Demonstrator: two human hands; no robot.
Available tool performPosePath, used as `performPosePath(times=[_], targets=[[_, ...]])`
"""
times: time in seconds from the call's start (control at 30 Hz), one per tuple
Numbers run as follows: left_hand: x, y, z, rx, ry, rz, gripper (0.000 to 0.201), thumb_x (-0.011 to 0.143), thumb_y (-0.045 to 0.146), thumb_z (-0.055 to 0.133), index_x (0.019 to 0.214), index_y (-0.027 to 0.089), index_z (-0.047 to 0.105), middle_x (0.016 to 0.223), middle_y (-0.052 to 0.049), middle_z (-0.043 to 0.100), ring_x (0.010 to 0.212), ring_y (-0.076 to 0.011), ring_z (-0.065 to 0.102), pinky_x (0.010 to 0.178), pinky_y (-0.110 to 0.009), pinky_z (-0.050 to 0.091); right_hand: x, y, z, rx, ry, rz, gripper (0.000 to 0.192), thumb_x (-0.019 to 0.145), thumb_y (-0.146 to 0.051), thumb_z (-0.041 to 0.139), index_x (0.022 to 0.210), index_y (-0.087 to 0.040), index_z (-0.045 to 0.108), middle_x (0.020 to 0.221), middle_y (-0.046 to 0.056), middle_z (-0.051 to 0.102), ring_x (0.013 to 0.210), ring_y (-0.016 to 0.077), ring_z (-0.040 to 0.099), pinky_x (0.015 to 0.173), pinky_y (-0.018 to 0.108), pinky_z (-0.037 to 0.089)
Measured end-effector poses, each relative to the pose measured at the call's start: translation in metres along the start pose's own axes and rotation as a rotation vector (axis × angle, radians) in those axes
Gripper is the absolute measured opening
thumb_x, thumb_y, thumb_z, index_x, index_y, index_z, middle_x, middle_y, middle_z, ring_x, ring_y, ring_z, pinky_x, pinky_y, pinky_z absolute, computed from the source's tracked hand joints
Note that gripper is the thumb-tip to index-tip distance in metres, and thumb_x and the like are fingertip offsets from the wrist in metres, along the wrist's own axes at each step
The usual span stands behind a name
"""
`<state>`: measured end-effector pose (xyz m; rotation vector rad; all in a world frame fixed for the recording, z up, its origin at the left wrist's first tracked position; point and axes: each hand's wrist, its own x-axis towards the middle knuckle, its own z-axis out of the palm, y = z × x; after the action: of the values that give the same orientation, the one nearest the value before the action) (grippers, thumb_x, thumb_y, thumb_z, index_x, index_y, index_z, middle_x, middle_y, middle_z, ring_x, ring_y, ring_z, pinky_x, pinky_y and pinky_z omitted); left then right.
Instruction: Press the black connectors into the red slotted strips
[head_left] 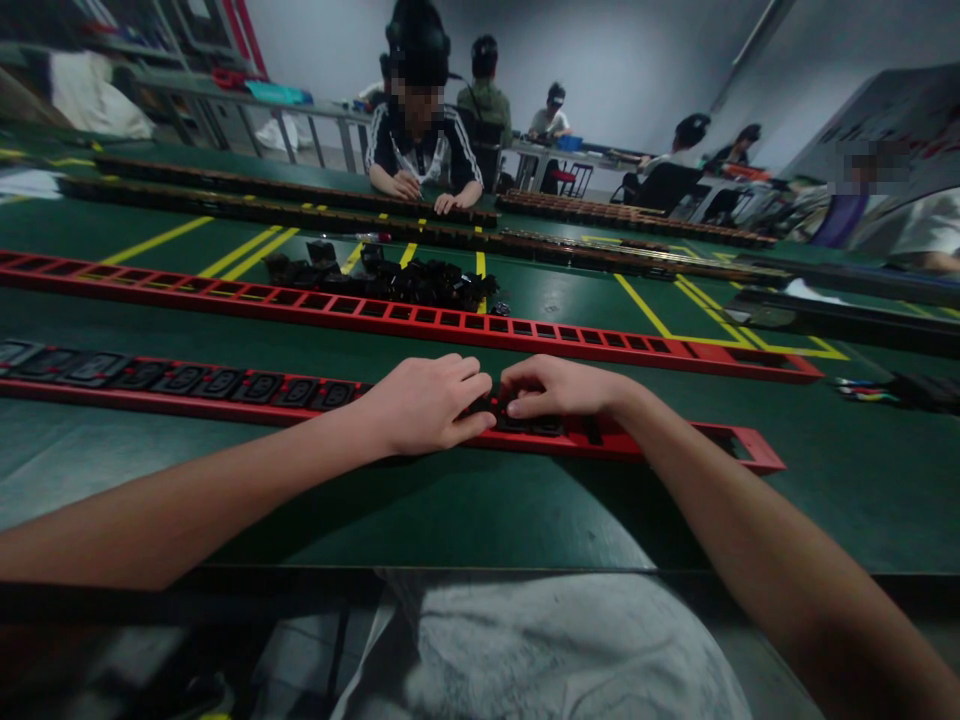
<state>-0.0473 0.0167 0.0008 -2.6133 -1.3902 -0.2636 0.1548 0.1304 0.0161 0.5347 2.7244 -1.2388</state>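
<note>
Hands (427, 405) (559, 388) pressing black socket (501, 412) into red strip (675, 440)

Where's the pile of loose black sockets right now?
The pile of black sockets lies mid-table on the green mat, just beyond the empty red strip, between it and the person opposite.

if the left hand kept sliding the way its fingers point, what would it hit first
The left hand points right along the near red strip, so it would probably meet the right hand first; their fingertips look almost touching.
</note>
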Motion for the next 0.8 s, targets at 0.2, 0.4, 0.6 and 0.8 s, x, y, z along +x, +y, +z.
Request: performPosePath(times=[0.2,0.4,0.6,0.8], targets=[[-0.0031,0.0003,-0.0001,-0.018,0.121,-0.066,0.033,0.089,0.047,0.053,0.101,0.017,0.051,0.092,-0.005,0.062,0.081,-0.0196,0.060,0.064,-0.029,0.040,0.0007,0.0012,0.0009,-0.009,0.005,0.009,0.023,0.083,-0.035,0.061,0.089,-0.013,0.064,0.075,0.000,0.059,0.064,0.0111,0.050,0.056,0.023,0.038],[-0.0059,-0.0018,0.0020,0.021,0.184,-0.056,0.033,0.088,0.048,0.054,0.091,0.016,0.055,0.069,-0.001,0.060,0.059,-0.0172,0.055,0.051,-0.029,0.029,-0.0002,-0.0004,0.0023,0.048,0.011,0.052,0.020,0.082,-0.033,0.062,0.087,-0.014,0.063,0.072,-0.001,0.059,0.062,0.0108,0.052,0.055,0.023,0.039],[-0.0075,-0.0052,0.0066,0.099,0.475,0.094,0.040,0.090,0.037,0.052,0.055,0.017,0.055,0.049,0.000,0.051,0.046,-0.0131,0.045,0.048,-0.029,0.018,-0.0015,-0.0052,0.0026,0.023,0.027,0.062,0.021,0.083,-0.035,0.062,0.086,-0.014,0.063,0.070,-0.001,0.059,0.061,0.0104,0.050,0.055,0.023,0.038],[-0.0074,-0.0047,0.0048,0.126,0.527,0.121,0.051,0.092,0.031,0.049,0.044,0.017,0.052,0.041,0.000,0.048,0.041,-0.0105,0.040,0.047,-0.027,0.016,-0.0012,-0.0048,0.0014,-0.043,0.041,0.029,0.021,0.083,-0.035,0.062,0.084,-0.014,0.064,0.071,-0.001,0.058,0.062,0.0105,0.049,0.058,0.024,0.037]])
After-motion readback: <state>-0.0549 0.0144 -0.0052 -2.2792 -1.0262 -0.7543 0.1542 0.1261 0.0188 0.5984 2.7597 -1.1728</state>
